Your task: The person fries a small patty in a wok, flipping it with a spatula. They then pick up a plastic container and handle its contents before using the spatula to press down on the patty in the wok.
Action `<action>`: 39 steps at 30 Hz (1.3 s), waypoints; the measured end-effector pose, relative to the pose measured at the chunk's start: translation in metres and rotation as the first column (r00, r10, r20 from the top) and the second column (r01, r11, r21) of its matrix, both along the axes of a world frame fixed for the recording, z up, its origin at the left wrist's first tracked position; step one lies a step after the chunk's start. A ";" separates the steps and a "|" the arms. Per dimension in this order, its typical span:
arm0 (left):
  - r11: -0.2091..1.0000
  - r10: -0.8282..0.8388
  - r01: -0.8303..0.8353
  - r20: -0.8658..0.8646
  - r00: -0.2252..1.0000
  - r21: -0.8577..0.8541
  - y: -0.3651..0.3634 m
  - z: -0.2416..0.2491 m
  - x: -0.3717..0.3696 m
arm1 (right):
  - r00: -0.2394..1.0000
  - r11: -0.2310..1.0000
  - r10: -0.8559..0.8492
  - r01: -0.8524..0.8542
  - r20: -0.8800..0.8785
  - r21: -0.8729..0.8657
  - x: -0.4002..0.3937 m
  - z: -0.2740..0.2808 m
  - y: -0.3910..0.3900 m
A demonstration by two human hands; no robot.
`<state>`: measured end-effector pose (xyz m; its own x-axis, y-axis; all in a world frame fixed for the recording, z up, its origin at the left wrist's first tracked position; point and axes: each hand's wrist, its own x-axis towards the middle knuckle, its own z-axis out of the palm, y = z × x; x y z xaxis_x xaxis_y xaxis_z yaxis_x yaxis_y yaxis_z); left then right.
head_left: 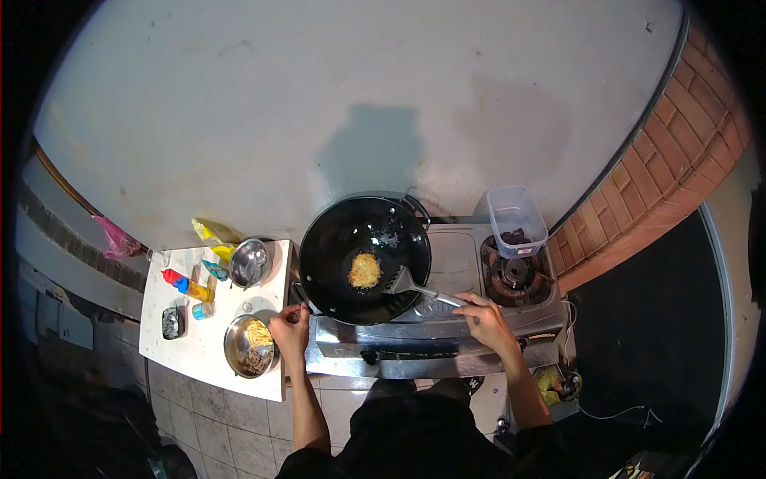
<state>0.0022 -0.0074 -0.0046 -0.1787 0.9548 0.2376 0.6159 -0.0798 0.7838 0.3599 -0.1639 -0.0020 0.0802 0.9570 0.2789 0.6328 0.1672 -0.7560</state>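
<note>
A black wok (327, 279) sits on the left side of the metal stove, with a golden-brown piece of food (365, 271) in it. My right hand (484, 321) is closed around the handle of a slotted metal spatula (405, 282), whose blade is inside the wok, just right of the food. My left hand (291, 330) is closed at the wok's lower left, by its side handle (298, 292); the fingertips seem to touch that handle. Beside this hand, a metal bowl (230, 351) holds yellow strips and brownish pieces.
A clear plastic container (516, 209) with dark contents stands over the right burner (517, 281). On the white table (191, 359) are an empty-looking metal bowl (250, 262), red- and blue-capped bottles (194, 290), a small jar (202, 310) and a black item (172, 322). The wall rises behind the stove.
</note>
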 end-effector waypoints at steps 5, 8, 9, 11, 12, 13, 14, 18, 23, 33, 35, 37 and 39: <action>1.000 -0.019 0.019 -0.037 0.999 -0.003 -0.001 0.005 0.002 | 0.990 0.988 -0.134 0.129 0.053 0.080 -0.001 -0.042 -0.007; 0.999 -0.033 0.035 -0.093 0.995 0.018 -0.002 0.011 0.003 | 0.980 0.978 -0.197 0.195 0.020 0.079 -0.004 -0.067 -0.006; 0.998 -0.044 0.048 -0.110 0.993 0.035 -0.003 0.011 0.003 | 0.974 0.972 -0.225 0.224 -0.005 0.074 -0.003 -0.073 -0.007; 0.999 -0.047 0.049 -0.114 0.992 0.014 -0.002 0.010 0.002 | 0.967 0.964 -0.255 0.256 -0.031 0.064 0.000 -0.085 -0.008; 0.999 -0.049 0.048 -0.114 0.992 -0.007 -0.002 0.009 0.001 | 0.962 0.961 -0.271 0.272 -0.037 0.046 0.001 -0.090 -0.008; 0.999 -0.053 0.052 -0.116 0.992 -0.009 -0.003 0.009 0.002 | 0.957 0.957 -0.287 0.288 -0.043 0.027 0.003 -0.094 -0.009; 0.999 -0.041 0.040 -0.125 0.991 -0.003 -0.002 0.009 0.002 | 0.956 0.956 -0.291 0.292 -0.045 0.025 0.004 -0.099 -0.010; 1.000 -0.028 0.029 -0.140 0.990 0.005 -0.001 0.007 0.001 | 0.955 0.951 -0.293 0.295 -0.039 0.092 0.006 -0.111 -0.012; 0.999 -0.034 0.031 -0.093 0.995 -0.033 -0.002 0.008 0.001 | 0.957 0.951 -0.290 0.291 -0.031 0.101 0.005 -0.110 -0.014; 1.000 0.024 -0.024 -0.038 0.999 0.001 -0.002 0.008 0.000 | 0.946 0.945 -0.325 0.324 0.010 0.052 0.002 -0.092 -0.028; 0.998 0.066 -0.064 0.064 0.996 -0.023 -0.002 0.007 0.003 | 0.948 0.948 -0.314 0.316 -0.042 0.043 0.003 -0.092 -0.033; 0.999 0.045 -0.045 0.113 0.993 -0.003 -0.005 0.013 0.006 | 0.950 0.950 -0.311 0.312 -0.027 0.025 0.004 -0.086 -0.041; 0.999 0.016 -0.022 0.126 0.992 0.045 -0.009 0.020 0.011 | 0.956 0.956 -0.293 0.293 0.007 0.018 0.006 -0.085 -0.046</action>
